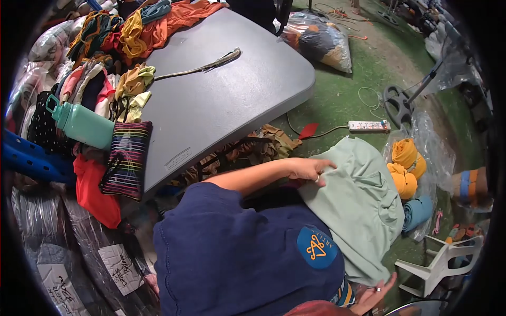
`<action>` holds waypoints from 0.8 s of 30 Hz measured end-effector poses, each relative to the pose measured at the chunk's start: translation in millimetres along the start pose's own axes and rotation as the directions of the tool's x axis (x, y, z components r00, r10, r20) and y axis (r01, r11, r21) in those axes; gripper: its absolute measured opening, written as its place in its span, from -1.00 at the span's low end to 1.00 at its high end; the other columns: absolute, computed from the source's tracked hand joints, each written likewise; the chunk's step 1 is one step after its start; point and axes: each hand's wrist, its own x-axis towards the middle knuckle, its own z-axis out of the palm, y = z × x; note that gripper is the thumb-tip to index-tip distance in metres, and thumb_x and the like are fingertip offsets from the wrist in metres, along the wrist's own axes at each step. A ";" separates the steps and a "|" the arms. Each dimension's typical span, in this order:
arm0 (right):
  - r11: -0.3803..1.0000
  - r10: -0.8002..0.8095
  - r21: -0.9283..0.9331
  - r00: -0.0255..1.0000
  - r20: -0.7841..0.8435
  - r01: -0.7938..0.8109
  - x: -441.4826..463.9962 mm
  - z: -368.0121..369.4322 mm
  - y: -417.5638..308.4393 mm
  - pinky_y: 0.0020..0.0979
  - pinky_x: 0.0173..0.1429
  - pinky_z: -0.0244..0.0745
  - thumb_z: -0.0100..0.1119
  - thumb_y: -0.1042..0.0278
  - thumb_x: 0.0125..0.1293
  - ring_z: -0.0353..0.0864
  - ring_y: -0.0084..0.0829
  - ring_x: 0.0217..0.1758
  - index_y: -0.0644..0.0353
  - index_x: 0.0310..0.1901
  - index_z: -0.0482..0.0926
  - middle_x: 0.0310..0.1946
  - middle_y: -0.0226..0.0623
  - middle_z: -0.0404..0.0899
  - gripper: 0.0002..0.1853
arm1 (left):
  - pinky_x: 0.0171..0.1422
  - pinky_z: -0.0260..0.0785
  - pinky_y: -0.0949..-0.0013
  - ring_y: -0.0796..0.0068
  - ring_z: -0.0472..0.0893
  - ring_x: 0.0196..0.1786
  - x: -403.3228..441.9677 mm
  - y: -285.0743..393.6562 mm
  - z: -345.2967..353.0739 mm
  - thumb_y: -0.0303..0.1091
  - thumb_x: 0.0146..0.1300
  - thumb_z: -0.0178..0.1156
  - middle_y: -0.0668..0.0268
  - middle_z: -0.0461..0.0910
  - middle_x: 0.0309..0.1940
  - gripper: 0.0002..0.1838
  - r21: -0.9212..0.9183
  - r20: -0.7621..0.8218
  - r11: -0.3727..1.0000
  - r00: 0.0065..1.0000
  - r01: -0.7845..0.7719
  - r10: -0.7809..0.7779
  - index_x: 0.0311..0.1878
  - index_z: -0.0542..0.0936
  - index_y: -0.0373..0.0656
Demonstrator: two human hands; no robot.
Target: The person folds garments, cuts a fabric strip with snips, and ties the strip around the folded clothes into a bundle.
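My left hand (312,170) and right hand (375,296) are well apart, at the far and near ends of a pale green cloth (358,203). The left touches its edge; whether it is clamped, I cannot tell. The right has its fingers extended against the near edge. The cloth lies creased right of my navy shirt (237,253), left of yellow rolls (403,168) and a blue roll (417,213); a grey table (221,73) stands far left

A grey plastic folding table (226,84) stands on a worn green-painted concrete floor (369,63), its top catching pale overhead light. Beyond the table's rounded corner, a white plastic chair (440,263) and a white power strip (369,126) sit on the floor.
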 end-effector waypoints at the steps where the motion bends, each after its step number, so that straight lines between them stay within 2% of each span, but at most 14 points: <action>1: 1.000 0.018 0.019 0.992 -0.128 -0.015 -2.1 16.4 -9.2 -0.47 0.00 0.32 0.12 0.53 0.02 0.35 -0.38 -0.02 0.05 0.26 0.04 0.06 -0.15 0.23 -0.26 | -0.12 0.31 0.44 0.47 0.41 -0.11 -8.6 19.2 5.6 -0.43 0.01 0.24 0.16 0.39 -0.10 -0.21 0.027 -0.038 0.999 0.999 -0.017 0.018 0.28 0.02 0.00; 2: 1.000 0.017 0.019 0.991 -0.133 -0.015 5.2 -13.0 7.5 -0.47 0.00 0.32 0.12 0.53 0.02 0.35 -0.38 -0.02 0.05 0.26 0.04 0.06 -0.15 0.23 -0.26 | -0.12 0.31 0.44 0.47 0.41 -0.11 -8.1 19.9 7.8 -0.43 0.01 0.24 0.16 0.39 -0.10 -0.21 0.027 -0.033 1.000 0.999 -0.015 0.016 0.28 0.02 0.00; 4: 0.932 0.199 -0.340 0.960 0.196 -0.124 30.7 -94.0 55.5 -0.60 -0.24 0.39 -0.01 0.50 0.14 0.42 -0.52 -0.27 0.06 0.24 0.06 -0.01 -0.19 0.31 -0.39 | -0.06 0.28 0.38 0.43 0.41 -0.13 -6.4 21.3 10.6 -0.42 0.06 0.18 0.14 0.42 -0.15 -0.21 0.096 0.017 0.959 0.963 -0.268 0.268 0.31 -0.03 0.02; 5: 0.938 0.099 -0.345 0.980 0.170 -0.035 23.3 -71.0 59.2 -0.72 -0.44 0.30 -0.06 0.47 0.19 0.37 -0.64 -0.45 0.08 0.23 0.08 -0.09 -0.28 0.37 -0.45 | 0.03 0.23 0.33 0.37 0.40 -0.09 -9.3 26.0 6.5 -0.38 0.08 0.16 0.09 0.43 -0.19 -0.24 0.464 0.037 0.864 0.978 -0.197 0.204 0.31 -0.02 0.06; 8: 0.953 0.226 -0.229 0.968 0.105 -0.198 32.0 -97.9 56.3 -0.69 -0.44 0.29 -0.03 0.49 0.16 0.37 -0.65 -0.41 0.14 0.21 0.11 -0.13 -0.34 0.39 -0.45 | 0.05 0.20 0.33 0.30 0.42 -0.06 -15.6 46.1 10.2 -0.41 0.12 0.09 0.05 0.43 -0.18 -0.30 0.655 -0.021 0.756 1.000 0.011 0.004 0.30 0.01 0.09; 9: 0.984 0.179 0.011 0.974 -0.136 -0.180 29.5 -101.2 64.0 -0.69 -0.45 0.26 -0.02 0.50 0.15 0.38 -0.64 -0.37 0.11 0.18 0.16 -0.13 -0.38 0.40 -0.48 | 0.05 0.20 0.33 0.30 0.42 -0.06 -14.8 51.8 9.1 -0.41 0.12 0.09 0.05 0.43 -0.18 -0.30 0.656 -0.019 0.755 1.000 0.013 0.000 0.30 0.01 0.09; 10: 0.983 0.181 0.015 0.974 -0.139 -0.181 27.6 -101.4 68.6 -0.69 -0.45 0.26 -0.02 0.50 0.15 0.38 -0.64 -0.37 0.11 0.18 0.16 -0.13 -0.38 0.40 -0.48 | 0.05 0.19 0.35 0.28 0.43 -0.07 -12.5 57.5 7.6 -0.44 0.14 0.04 0.06 0.44 -0.18 -0.33 0.620 -0.034 0.784 0.997 -0.032 0.068 0.30 0.02 0.10; 13: 0.813 0.390 -0.503 0.916 0.098 -0.292 34.6 -115.3 76.2 -0.54 -0.19 0.34 -0.07 0.35 0.21 0.32 -0.48 -0.02 0.00 0.19 0.18 0.08 -0.27 0.25 -0.52 | 0.04 0.19 0.39 0.26 0.45 -0.12 3.6 66.0 7.9 -0.50 0.17 -0.04 0.09 0.45 -0.21 -0.38 0.609 -0.044 0.770 0.961 -0.192 0.274 0.29 0.05 0.11; 14: 0.816 0.387 -0.502 0.916 0.104 -0.288 28.4 -85.9 56.8 -0.54 -0.19 0.34 -0.07 0.35 0.21 0.32 -0.48 -0.02 0.00 0.19 0.18 0.08 -0.27 0.25 -0.52 | 0.03 0.19 0.40 0.26 0.46 -0.16 6.2 72.7 10.6 -0.52 0.17 -0.08 0.12 0.46 -0.23 -0.39 0.628 -0.035 0.721 0.915 -0.292 0.402 0.29 0.07 0.11; 16: 0.871 -0.008 -0.490 0.996 -0.086 -0.036 17.6 -25.4 6.0 -0.38 0.12 0.17 -0.13 0.25 0.24 0.18 -0.40 0.16 0.02 0.19 0.19 0.18 -0.27 0.13 -0.54 | 0.02 0.21 0.39 0.28 0.46 -0.14 16.2 90.9 16.3 -0.54 0.18 -0.10 0.09 0.46 -0.20 -0.43 0.593 -0.068 0.763 0.929 -0.257 0.365 0.26 0.12 0.12; 18: 0.899 -0.243 -0.425 0.926 -0.289 0.104 32.6 5.8 -29.0 -0.33 0.29 -0.13 -0.15 0.19 0.24 0.08 -0.31 0.25 0.01 0.20 0.19 0.21 -0.32 0.10 -0.53 | 0.03 0.23 0.34 0.20 0.48 -0.15 42.3 104.4 17.6 -0.53 0.19 -0.12 0.04 0.47 -0.19 -0.48 0.597 -0.152 0.777 0.923 -0.199 0.354 0.22 0.18 0.12; 20: 0.814 -0.451 -0.471 0.881 -0.144 0.339 79.1 -24.4 -34.7 -0.32 0.33 -0.22 -0.13 0.15 0.24 0.02 -0.31 0.30 0.07 0.22 0.16 0.24 -0.32 0.09 -0.49 | 0.01 0.26 0.28 0.12 0.50 -0.16 90.2 101.1 8.8 -0.51 0.18 -0.10 0.02 0.50 -0.21 -0.50 0.721 -0.082 0.583 0.790 -0.374 0.607 0.20 0.19 0.11; 22: 0.400 -0.614 -0.788 0.775 0.148 0.467 126.3 -41.0 -59.5 -0.34 0.34 -0.17 -0.15 0.16 0.27 0.02 -0.34 0.32 0.16 0.24 0.12 0.26 -0.27 0.08 -0.47 | 0.02 0.28 0.24 0.06 0.50 -0.15 116.0 134.3 8.7 -0.47 0.18 -0.06 0.03 0.51 -0.20 -0.51 0.694 -0.167 0.672 0.849 -0.260 0.501 0.19 0.20 0.07; 24: 0.141 -0.596 -0.826 0.713 0.370 0.546 175.3 -44.3 -86.7 -0.35 0.33 -0.12 -0.21 0.17 0.31 0.03 -0.37 0.33 0.24 0.23 0.12 0.26 -0.24 0.09 -0.49 | 0.02 0.30 0.23 0.08 0.49 -0.11 176.8 145.0 -19.7 -0.37 0.12 0.06 0.05 0.50 -0.14 -0.54 0.771 -0.078 0.517 0.750 -0.373 0.657 0.14 0.30 0.04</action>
